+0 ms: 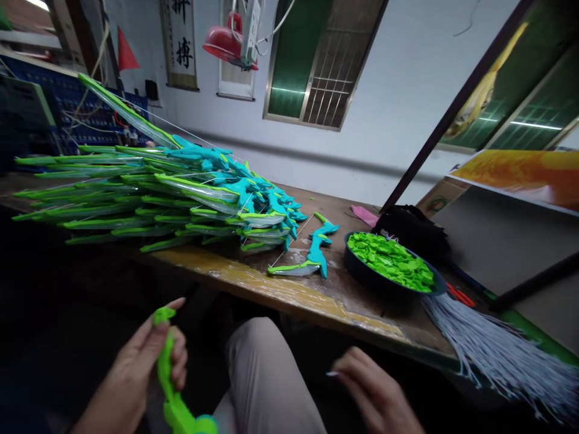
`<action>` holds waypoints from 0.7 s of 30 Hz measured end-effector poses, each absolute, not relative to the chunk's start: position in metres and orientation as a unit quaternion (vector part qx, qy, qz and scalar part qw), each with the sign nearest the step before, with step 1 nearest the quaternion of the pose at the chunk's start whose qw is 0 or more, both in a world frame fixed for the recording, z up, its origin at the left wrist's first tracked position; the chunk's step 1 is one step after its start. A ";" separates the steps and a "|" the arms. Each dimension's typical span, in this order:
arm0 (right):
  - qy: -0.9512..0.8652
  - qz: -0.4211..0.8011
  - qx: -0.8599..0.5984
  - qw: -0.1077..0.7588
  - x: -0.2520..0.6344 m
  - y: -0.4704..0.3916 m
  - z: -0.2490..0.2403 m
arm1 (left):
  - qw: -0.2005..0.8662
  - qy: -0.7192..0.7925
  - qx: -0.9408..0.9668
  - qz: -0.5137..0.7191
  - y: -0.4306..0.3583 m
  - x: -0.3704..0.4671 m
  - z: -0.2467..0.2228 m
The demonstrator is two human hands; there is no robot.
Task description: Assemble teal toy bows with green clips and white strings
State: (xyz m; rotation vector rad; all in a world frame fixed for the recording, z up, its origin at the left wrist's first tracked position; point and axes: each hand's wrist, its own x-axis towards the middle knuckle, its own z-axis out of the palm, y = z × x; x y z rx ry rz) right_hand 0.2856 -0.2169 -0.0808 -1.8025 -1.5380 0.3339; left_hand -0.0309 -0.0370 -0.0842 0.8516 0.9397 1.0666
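Note:
My left hand [140, 355] is closed round the lime-green limb of a plastic toy bow [166, 361], held upright over my lap. Its lower end widens toward a turquoise part at the bottom edge of the view. To the right of my knee, my right hand [373, 389] is blurred, with its fingers pinched on a thin white string [332, 374]; only a short tip shows. On the table ahead lies a single toy bow [319, 247] in turquoise and green, strung, beside a large pile of similar bows [190, 199].
A dark basin [391, 280] full of small green plastic pieces stands on the wooden table [289, 289]. A bundle of pale strings [502, 355] hangs over the right edge, near red-handled scissors [460, 295]. A red lamp [226, 42] hangs above.

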 end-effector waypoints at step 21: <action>-0.742 0.233 -0.426 0.461 0.115 -0.095 -0.008 | 0.788 0.245 0.168 0.540 -0.090 -0.014 -0.081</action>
